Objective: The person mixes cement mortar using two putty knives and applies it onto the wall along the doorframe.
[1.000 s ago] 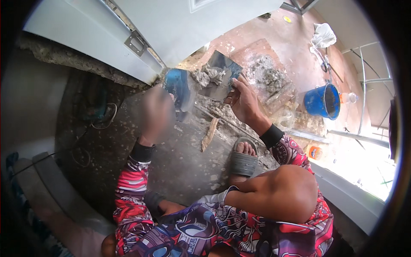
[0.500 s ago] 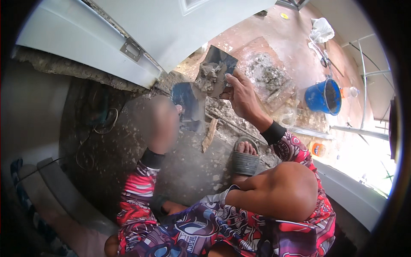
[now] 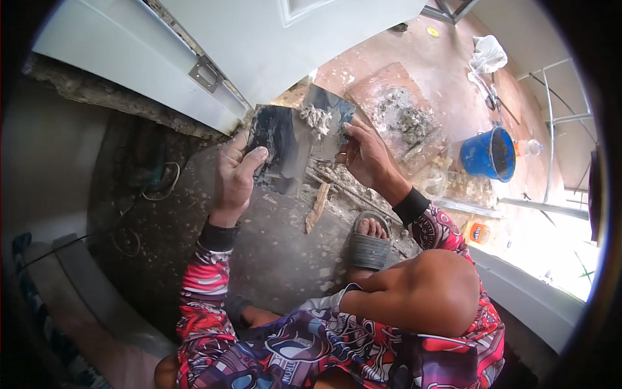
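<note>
— At lower edge, nearest the camera?

— Bent bare knee (image 3: 434,292) and patterned shirt (image 3: 291,343); just beyond, grey sandal (image 3: 369,249) on one foot.

— Next, on the floor?

— Wood splinter (image 3: 317,207), pale, lying nr broken concrete.

— And at hand level: fingers open or closed?

— Both closed. L hand (image 3: 235,176) gripping dark plate (image 3: 282,139) at its L edge, thumb laid on upper face, other fingers mostly hidden. R hand (image 3: 368,154) gripping second plate (image 3: 340,110) at its R edge, thumb likewise on top.

— Mortar, approx. where?

— Grey mortar lump (image 3: 316,120) on second plate, toward its L side, i.e. btwn the hands. Plates held side by side above rubble, nr lower corner of white door (image 3: 291,39); contact vs. slight gap at adjoining edges, can't tell.

— Farther out?

— Reddish board (image 3: 382,81) w/ mortar heap (image 3: 411,120) on it. To R of board, blue bucket (image 3: 479,155), w/ clear bottle (image 3: 532,148) just past it.

— Bkgd?

— Metal frame (image 3: 570,121) at far R; white bag (image 3: 488,54) nr wall, upper R.
</note>
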The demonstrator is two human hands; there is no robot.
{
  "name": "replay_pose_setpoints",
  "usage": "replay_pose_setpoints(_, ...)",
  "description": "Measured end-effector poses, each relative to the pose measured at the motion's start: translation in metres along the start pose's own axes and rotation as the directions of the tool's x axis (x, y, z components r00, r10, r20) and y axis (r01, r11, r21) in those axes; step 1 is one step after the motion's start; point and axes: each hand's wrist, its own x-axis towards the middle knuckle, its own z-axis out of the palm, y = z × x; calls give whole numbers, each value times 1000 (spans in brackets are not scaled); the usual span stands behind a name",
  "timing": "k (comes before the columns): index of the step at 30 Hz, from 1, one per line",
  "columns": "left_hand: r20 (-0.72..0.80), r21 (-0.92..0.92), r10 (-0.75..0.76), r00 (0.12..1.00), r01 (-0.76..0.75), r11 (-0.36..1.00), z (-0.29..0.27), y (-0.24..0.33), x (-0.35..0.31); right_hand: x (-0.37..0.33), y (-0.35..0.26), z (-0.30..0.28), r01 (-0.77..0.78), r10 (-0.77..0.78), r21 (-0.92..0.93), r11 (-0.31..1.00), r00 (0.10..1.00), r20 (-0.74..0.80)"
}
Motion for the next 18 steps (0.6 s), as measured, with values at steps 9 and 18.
replay_pose_setpoints(9, -24, 604, 230, 973, -169, 779, -4, 21, -8, -3, -9, -3, 45, -60, 117, 992, 989, 132)
replay_pose_setpoints(18, -108, 586, 201, 974, -101, 804, -6, 0, -13, -7, -13, 15, 132, -131, -1, 991, 988, -78)
